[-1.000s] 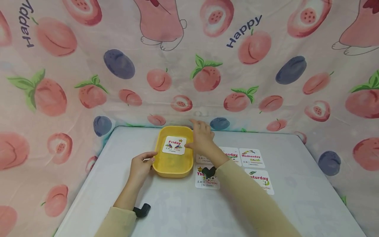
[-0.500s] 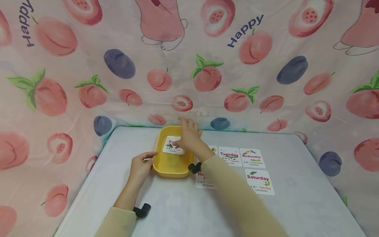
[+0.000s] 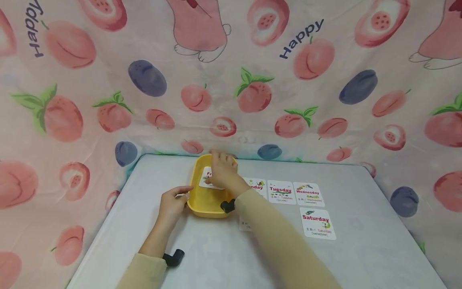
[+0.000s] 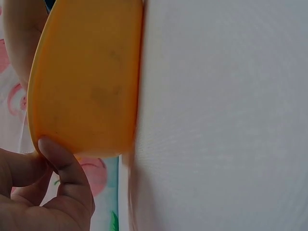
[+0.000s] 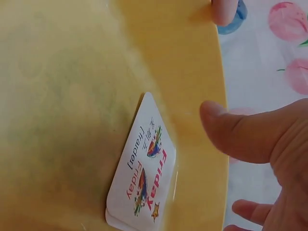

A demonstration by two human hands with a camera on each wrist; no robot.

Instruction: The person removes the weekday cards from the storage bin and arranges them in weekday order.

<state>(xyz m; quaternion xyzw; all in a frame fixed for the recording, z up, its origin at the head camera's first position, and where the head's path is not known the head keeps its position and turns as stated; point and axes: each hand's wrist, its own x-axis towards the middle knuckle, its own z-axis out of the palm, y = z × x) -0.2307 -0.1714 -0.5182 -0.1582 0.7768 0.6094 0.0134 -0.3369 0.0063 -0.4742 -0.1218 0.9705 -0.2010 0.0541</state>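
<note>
A yellow plastic tray (image 3: pixel 211 204) stands at the back of the white table. My left hand (image 3: pixel 172 204) pinches its left rim between thumb and fingers, as the left wrist view shows. Over the tray's right half is my right hand (image 3: pixel 224 170), fingers spread and thumb apart from the card below. A white Friday flashcard (image 5: pixel 143 173) lies in the tray, with another card's edge showing under it. In the head view the right hand hides part of the Friday card.
Right of the tray lie flashcards: Monday (image 3: pixel 258 187), Tuesday (image 3: pixel 281 192), Wednesday (image 3: pixel 309 194) and Saturday (image 3: pixel 317 223). Another card (image 3: pixel 246 225) is mostly under the right sleeve. A fruit-print cloth (image 3: pixel 231 100) hangs behind the table.
My right hand has moved left from the tray's right rim to over the Friday card. The Tuesday and Saturday cards have come into full view. The left hand and tray stay put.
</note>
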